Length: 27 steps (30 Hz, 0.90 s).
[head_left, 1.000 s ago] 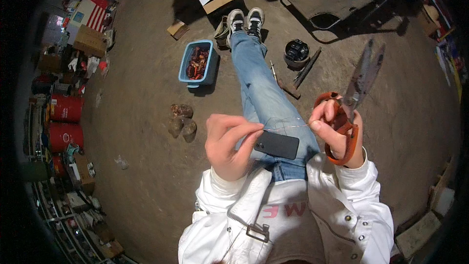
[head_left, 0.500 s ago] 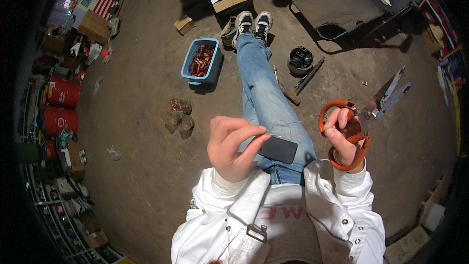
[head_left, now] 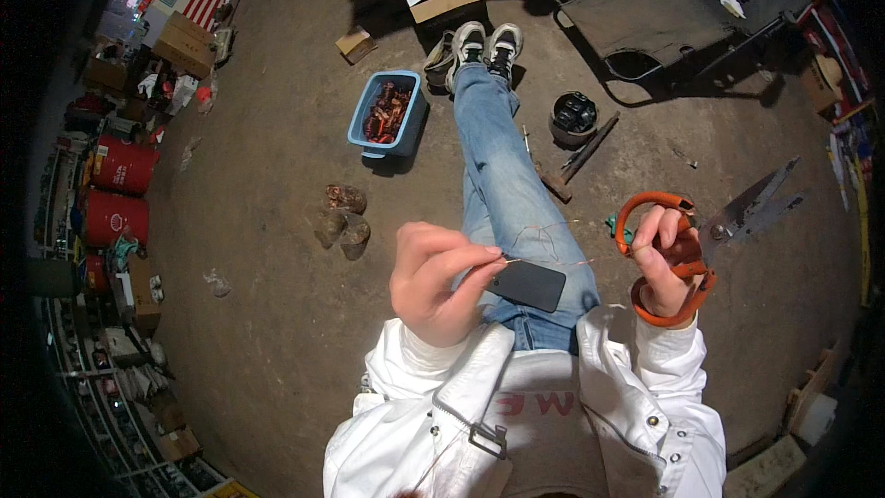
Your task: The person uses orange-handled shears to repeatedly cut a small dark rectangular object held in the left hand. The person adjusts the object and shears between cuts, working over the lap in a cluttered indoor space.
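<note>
Your left hand (head_left: 433, 281) pinches thin copper wires (head_left: 546, 238), count unclear, over your jeans (head_left: 498, 157) by one dark phone's (head_left: 530, 286) far edge, your right hand (head_left: 666, 258) grips one pair of orange-handled scissors (head_left: 718, 231), two blades parted beyond the jeans' right edge, floor (head_left: 277, 341) stretching leftward around three brown lumps (head_left: 354, 236).

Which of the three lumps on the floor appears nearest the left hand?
The lower-right lump; the upper lump and left lump appear farther from the left hand.

Workshop, hammer (head_left: 589, 147), red drums (head_left: 123, 167), cluttered shelves (head_left: 88, 373)
</note>
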Each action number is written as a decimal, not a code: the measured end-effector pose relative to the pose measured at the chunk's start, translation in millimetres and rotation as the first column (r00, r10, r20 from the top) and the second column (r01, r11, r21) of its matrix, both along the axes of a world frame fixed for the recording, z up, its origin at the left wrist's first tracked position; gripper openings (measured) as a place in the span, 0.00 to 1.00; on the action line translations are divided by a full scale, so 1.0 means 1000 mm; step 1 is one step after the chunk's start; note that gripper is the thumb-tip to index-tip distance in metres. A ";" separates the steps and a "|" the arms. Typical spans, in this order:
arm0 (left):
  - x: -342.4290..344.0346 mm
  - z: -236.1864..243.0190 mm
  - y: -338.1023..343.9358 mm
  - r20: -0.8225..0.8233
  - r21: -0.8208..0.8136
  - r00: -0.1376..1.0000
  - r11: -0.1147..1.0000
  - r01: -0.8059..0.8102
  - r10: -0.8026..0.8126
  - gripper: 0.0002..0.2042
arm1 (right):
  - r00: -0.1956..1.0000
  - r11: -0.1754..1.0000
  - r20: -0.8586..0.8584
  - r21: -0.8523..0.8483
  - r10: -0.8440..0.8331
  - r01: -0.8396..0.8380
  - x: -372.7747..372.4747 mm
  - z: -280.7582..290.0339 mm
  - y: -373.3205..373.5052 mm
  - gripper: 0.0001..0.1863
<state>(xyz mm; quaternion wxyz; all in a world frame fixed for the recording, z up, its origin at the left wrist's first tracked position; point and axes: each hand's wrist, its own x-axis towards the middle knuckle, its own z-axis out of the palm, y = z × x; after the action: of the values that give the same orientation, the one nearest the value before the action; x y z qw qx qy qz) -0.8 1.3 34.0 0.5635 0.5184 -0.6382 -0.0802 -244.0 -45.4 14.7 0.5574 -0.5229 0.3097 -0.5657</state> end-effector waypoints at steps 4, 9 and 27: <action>0.002 -0.001 -0.001 -0.054 0.034 0.999 0.999 -0.002 0.004 0.13 | 0.998 0.996 -0.013 0.066 -0.055 0.056 -0.005 -0.001 -0.001 0.15; 0.005 -0.002 -0.001 -0.052 0.050 0.998 0.998 -0.023 0.025 0.12 | 0.995 0.989 0.067 0.136 -0.074 0.065 -0.015 -0.002 -0.006 0.14; -0.002 -0.002 0.002 -0.188 0.024 0.982 1.000 0.000 0.005 0.11 | 0.988 0.981 0.031 0.134 -0.148 0.143 -0.029 -0.014 -0.010 0.14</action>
<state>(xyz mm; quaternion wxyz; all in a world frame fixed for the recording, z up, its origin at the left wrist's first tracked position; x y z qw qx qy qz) -2.9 3.6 31.8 0.6150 0.5161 -0.5805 -0.1358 -272.7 -55.9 0.6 0.5541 -0.4493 0.3722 -0.5938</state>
